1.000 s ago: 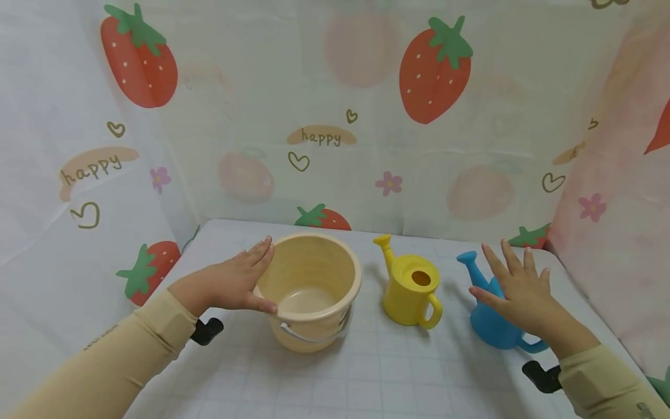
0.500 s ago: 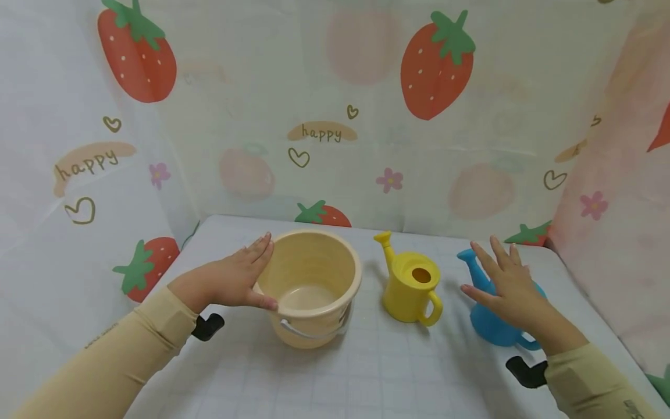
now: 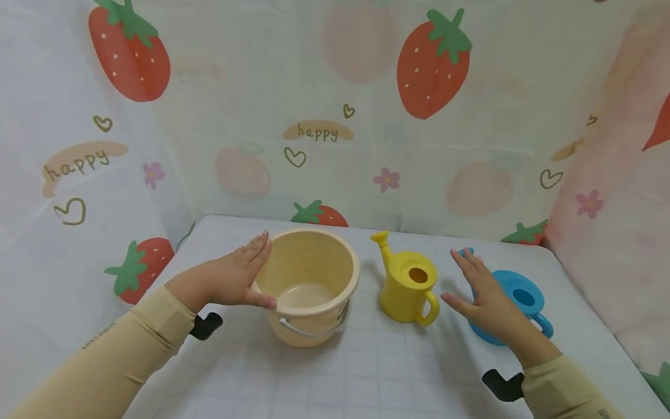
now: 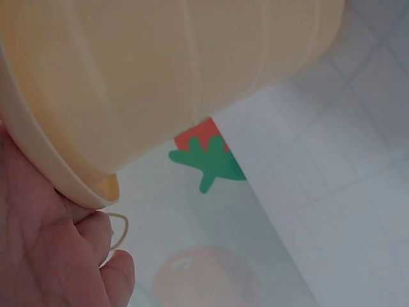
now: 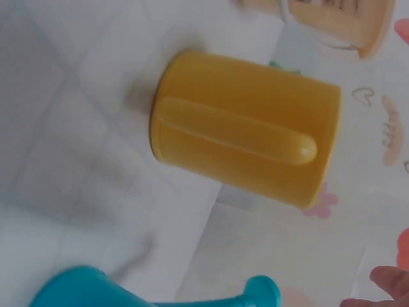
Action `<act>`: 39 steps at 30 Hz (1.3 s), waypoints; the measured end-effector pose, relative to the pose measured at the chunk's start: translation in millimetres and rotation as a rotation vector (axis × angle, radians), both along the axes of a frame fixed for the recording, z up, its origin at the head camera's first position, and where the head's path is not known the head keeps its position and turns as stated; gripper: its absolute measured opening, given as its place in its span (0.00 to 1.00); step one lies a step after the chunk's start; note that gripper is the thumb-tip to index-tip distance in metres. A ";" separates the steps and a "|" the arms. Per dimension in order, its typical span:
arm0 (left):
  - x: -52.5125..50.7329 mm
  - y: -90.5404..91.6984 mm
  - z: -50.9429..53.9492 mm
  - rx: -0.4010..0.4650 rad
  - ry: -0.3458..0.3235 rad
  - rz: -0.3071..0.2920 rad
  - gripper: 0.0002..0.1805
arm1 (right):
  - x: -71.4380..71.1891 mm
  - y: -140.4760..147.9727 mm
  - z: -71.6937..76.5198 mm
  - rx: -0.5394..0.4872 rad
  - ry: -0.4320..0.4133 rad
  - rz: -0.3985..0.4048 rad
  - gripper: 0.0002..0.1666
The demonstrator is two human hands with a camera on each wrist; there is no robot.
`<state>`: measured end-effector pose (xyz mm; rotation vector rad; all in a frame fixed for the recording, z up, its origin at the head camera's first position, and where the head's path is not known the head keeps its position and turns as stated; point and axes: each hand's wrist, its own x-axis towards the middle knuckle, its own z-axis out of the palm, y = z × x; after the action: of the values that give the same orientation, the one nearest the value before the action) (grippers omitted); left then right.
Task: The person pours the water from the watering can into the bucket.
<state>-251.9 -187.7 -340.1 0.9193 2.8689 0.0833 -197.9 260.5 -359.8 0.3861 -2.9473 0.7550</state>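
A cream bucket [image 3: 309, 291] with a white handle stands upright on the table. My left hand [image 3: 225, 282] rests against its left rim, fingers straight and thumb on the near edge; the left wrist view shows the palm [image 4: 45, 236] touching the bucket rim [image 4: 57, 160]. A yellow watering can [image 3: 405, 291] stands to the right of the bucket, spout up. My right hand [image 3: 492, 305], fingers spread and holding nothing, hovers between it and a blue watering can [image 3: 518, 285], covering part of the blue one. The right wrist view shows the yellow can [image 5: 243, 121] and blue can [image 5: 83, 288].
A white table [image 3: 356, 378] with a faint grid pattern carries the bucket and cans. Behind it and at both sides hangs a cloth [image 3: 356, 174] printed with strawberries. Black pieces [image 3: 206, 326] stick out by both wrists.
My right hand has moved left from over the blue can toward the yellow one, uncovering the blue can's top and handle. My left hand has stayed on the bucket rim.
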 end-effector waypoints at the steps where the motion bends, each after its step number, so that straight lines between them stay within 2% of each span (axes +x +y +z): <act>1: -0.3 0.0 0.0 -0.002 -0.002 0.002 0.69 | -0.6 -1.2 -2.9 -0.001 -0.007 -0.009 0.51; 4: -0.8 0.3 0.5 -0.001 -0.008 0.007 0.69 | -2.9 -4.5 -11.9 -0.026 -0.050 -0.048 0.51; 9: -1.4 1.2 1.9 0.005 -0.006 0.001 0.68 | -6.7 -7.4 -27.5 -0.169 -0.129 -0.088 0.51; 14: -2.8 1.0 1.3 0.004 0.001 -0.006 0.68 | -9.0 -7.8 -40.5 -0.317 -0.140 -0.103 0.50; 21: -2.7 1.0 1.1 0.011 -0.013 0.002 0.68 | -11.4 -8.6 -53.2 -0.453 -0.210 -0.163 0.51; 26: -3.2 0.9 1.1 0.008 -0.014 -0.005 0.68 | -11.7 -9.5 -61.3 -0.515 -0.258 -0.176 0.50; 34: -2.7 0.3 1.6 -0.005 -0.018 0.000 0.68 | -15.4 -14.0 -73.3 -0.574 -0.261 -0.200 0.47; 39: -1.8 1.2 3.6 -0.008 -0.024 0.001 0.68 | -15.4 -21.2 -79.0 -0.573 -0.270 -0.265 0.37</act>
<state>-253.7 -186.5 -336.5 0.9099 2.8457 0.0822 -213.3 239.3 -438.8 -0.1582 -2.7343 1.6377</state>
